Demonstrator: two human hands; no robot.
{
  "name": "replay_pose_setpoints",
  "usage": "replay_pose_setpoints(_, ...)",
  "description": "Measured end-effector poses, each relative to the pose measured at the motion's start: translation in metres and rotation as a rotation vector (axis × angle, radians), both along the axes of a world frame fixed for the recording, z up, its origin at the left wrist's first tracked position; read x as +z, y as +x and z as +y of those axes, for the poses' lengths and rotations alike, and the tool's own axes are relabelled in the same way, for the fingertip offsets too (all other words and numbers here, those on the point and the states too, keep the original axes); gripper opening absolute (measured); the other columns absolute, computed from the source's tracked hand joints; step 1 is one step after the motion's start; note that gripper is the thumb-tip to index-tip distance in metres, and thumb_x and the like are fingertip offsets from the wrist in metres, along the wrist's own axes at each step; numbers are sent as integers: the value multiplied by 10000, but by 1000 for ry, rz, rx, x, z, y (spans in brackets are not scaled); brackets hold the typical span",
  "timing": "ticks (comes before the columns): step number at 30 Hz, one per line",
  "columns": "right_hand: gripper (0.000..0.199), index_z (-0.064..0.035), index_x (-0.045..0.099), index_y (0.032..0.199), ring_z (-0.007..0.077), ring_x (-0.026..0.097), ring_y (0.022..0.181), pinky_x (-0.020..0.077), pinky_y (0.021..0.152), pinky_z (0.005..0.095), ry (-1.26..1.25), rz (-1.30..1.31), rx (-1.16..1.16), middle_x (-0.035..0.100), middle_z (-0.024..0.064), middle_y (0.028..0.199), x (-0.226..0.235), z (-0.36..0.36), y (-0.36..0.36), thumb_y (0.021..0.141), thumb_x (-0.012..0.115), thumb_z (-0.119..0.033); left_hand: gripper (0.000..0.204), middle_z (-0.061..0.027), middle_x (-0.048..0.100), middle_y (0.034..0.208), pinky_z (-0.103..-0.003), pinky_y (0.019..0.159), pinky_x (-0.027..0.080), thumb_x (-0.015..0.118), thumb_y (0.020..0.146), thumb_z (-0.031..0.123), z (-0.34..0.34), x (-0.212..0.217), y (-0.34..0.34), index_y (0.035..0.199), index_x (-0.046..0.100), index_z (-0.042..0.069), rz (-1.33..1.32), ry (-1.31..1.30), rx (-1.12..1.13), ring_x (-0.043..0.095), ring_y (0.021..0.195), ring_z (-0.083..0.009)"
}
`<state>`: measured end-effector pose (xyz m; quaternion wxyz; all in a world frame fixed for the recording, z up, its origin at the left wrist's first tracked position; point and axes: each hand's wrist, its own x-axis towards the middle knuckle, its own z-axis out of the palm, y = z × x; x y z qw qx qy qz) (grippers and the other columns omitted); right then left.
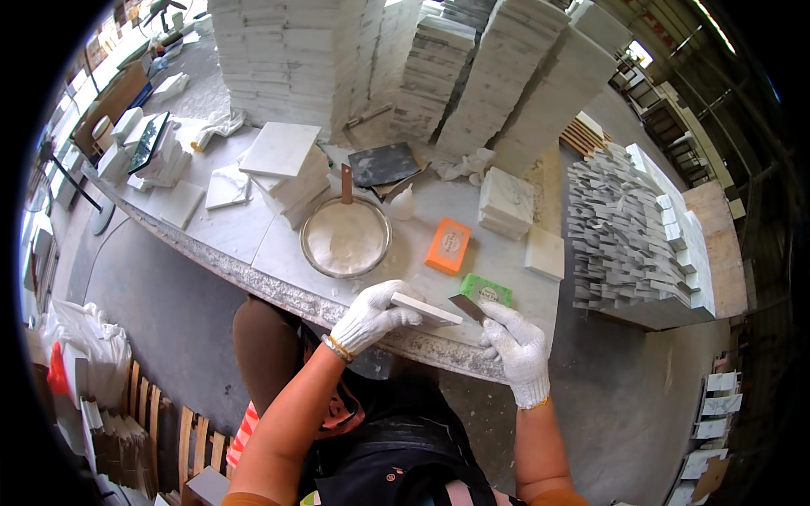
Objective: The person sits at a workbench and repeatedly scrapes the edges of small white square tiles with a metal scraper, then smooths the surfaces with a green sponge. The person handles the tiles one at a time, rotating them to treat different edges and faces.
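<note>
My left hand point(371, 314), in a white knit glove, grips a small flat white stone tile point(430, 310) over the near edge of the marble worktop point(253, 244). My right hand point(516, 344), also gloved, holds a small dark flat blade point(467, 307) whose tip meets the tile's right end. Just beyond the hands lie a green box point(488, 292) and an orange box point(449, 245). A round metal pan of white powder point(346, 239) sits further left, with a brown-handled tool point(346, 183) standing in it.
Tall stacks of white marble tiles point(472, 76) line the back. Smaller tile stacks point(506, 201), a dark slab point(384, 163) and a small white bottle point(403, 203) sit on the worktop. A pallet of small grey pieces point(620, 228) stands right. Wooden slats point(160, 430) lie lower left.
</note>
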<state>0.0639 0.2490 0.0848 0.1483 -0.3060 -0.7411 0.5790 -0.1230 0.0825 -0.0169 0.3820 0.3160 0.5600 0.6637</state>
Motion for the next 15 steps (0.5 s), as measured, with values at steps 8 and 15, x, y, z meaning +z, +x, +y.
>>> replay_pose_setpoints(8, 294, -20, 706, 1262, 76, 640, 742, 535, 612, 217, 50, -16, 94, 699, 41, 927, -16, -3, -15, 979, 649, -77, 165, -19, 708, 930, -247, 796, 517, 689, 860, -1, -2, 4, -1, 1025, 685, -2, -17, 2, -5, 627, 866, -81)
replay_pose_setpoints(15, 285, -56, 712, 1243, 149, 704, 750, 565, 690, 291, 236, -18, 204, 761, 140, 1026, -27, -19, -19, 965, 668, -106, 176, -12, 701, 936, -252, 804, 514, 729, 864, 31, -1, 0, -1, 1032, 686, 2, 13, -15, -1, 618, 869, -82)
